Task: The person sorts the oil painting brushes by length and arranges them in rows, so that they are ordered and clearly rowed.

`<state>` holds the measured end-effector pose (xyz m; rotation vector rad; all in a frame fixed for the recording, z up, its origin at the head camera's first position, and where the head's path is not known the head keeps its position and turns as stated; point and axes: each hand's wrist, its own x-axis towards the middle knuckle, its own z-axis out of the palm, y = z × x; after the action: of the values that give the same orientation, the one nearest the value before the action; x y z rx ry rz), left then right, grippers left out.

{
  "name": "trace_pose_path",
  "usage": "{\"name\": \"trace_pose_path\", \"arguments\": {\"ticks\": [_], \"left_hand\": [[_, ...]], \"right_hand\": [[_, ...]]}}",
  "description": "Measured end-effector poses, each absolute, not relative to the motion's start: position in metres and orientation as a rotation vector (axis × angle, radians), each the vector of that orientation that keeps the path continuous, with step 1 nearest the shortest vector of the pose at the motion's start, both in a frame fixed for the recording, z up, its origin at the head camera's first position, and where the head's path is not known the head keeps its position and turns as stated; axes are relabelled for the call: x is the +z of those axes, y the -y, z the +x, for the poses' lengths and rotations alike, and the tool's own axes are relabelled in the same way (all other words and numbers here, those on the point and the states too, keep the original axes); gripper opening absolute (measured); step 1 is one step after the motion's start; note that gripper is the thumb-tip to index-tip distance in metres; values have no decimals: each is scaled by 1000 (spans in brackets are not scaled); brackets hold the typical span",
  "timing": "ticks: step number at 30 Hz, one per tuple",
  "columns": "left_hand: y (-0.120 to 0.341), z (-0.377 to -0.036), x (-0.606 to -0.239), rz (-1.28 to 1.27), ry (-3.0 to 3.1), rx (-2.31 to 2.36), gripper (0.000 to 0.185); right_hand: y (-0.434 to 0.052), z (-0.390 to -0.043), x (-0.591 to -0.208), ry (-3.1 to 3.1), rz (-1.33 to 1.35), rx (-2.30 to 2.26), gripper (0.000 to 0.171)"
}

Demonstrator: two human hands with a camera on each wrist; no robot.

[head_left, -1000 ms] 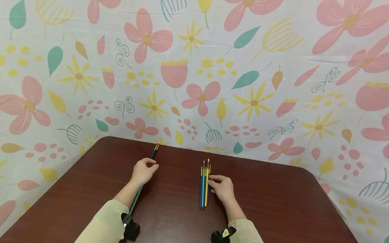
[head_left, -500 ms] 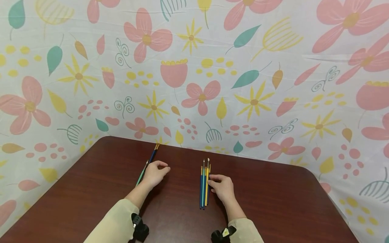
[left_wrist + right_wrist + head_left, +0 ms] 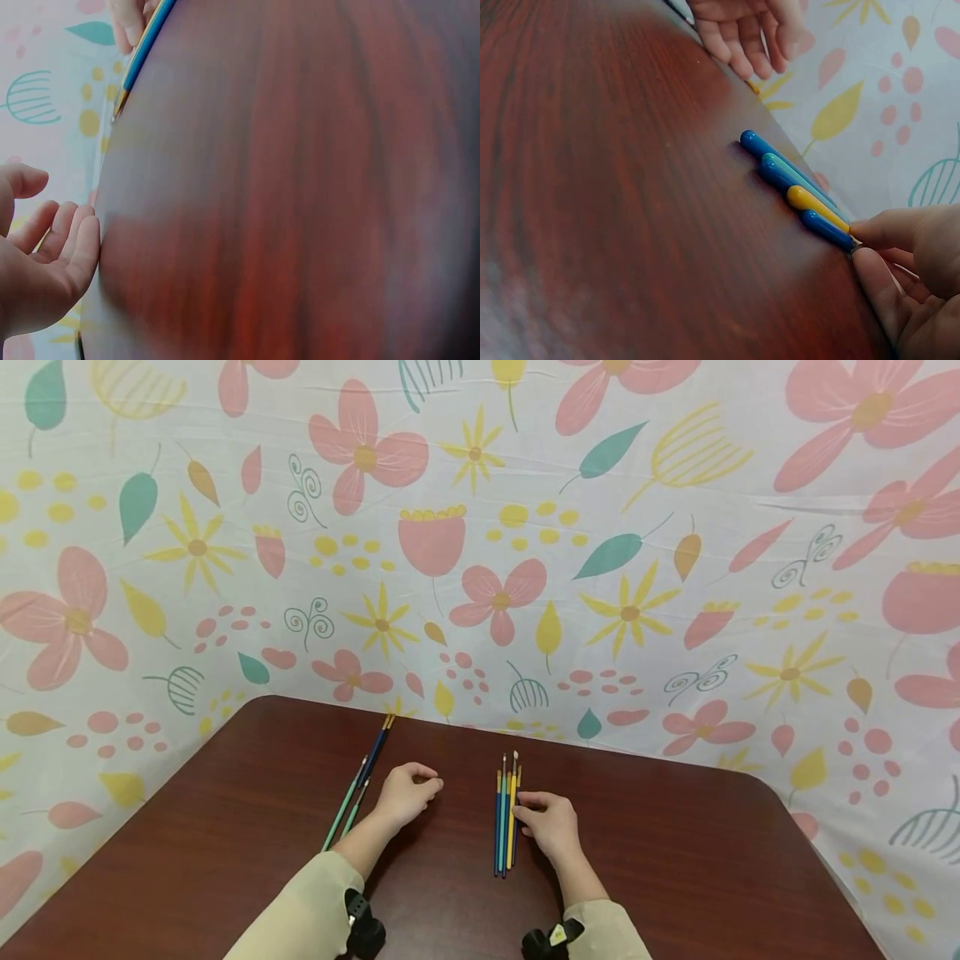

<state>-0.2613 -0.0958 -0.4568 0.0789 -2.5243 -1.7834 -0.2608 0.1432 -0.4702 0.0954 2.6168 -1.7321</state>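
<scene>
My left hand (image 3: 407, 793) is over the table between two groups of paintbrushes, its fingers loosely bent and holding nothing. Left of it lie two green paintbrushes (image 3: 347, 797), partly hidden by the forearm, with dark blue paintbrushes (image 3: 375, 750) beyond them. At the row in the middle, my right hand (image 3: 551, 822) has thumb and forefinger at the right edge. In the right wrist view they pinch the outermost blue paintbrush (image 3: 826, 228), beside a yellow paintbrush (image 3: 810, 202). The row also holds a teal paintbrush (image 3: 503, 818) and other blue ones, bristles pointing away.
The dark brown table (image 3: 675, 860) has a glossy wood-grain top. A white cloth (image 3: 480, 543) printed with flowers and leaves hangs right behind its far edge. Black wrist cameras (image 3: 366, 935) sit on both sleeves.
My left hand has moved right, away from the brushes on the left, uncovering the green paintbrushes and more of the dark blue ones. My right hand and the middle row have stayed in place.
</scene>
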Motion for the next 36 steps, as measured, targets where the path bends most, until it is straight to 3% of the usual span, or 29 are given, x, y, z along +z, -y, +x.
{"name": "trace_pose_path", "arguments": {"ticks": [36], "left_hand": [[86,-261,-465,64,2483,-1833,19]], "right_hand": [[-143,-261,-471,-2654,76,-1720,26]]}}
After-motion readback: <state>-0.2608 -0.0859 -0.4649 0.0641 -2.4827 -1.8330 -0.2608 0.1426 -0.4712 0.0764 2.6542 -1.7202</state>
